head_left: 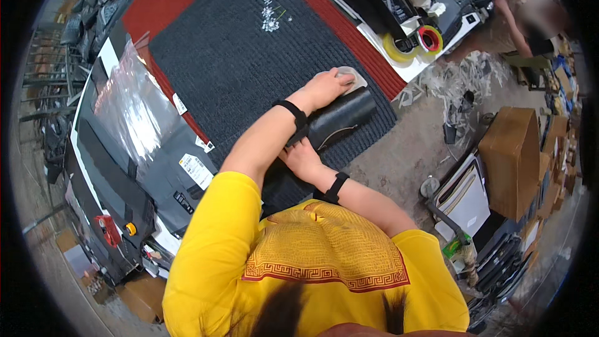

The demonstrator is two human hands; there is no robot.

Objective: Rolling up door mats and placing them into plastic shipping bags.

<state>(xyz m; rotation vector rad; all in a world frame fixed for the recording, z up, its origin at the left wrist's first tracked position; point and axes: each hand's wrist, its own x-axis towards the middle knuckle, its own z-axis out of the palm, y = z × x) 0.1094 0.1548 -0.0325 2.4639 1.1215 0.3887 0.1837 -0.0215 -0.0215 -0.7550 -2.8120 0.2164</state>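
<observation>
A dark grey doormat (249, 62) with a red border lies on the worktable. Its near right corner is curled into a black roll (343, 117). My left hand (326, 89) reaches across and presses a small grey cloth (354, 77) onto the mat just above the roll. My right hand (302, 157) grips the roll's lower end, partly hidden under my left forearm. Both wrists wear black bands, and the forearms cross.
Clear plastic bags (134, 109) and labelled dark packs lie to the left. A yellow tape roll (395, 50) and a red tape roll (430, 39) sit on the table's far right edge. A cardboard box (511, 156) and shredded scraps are on the floor. Another person (530, 22) works beyond.
</observation>
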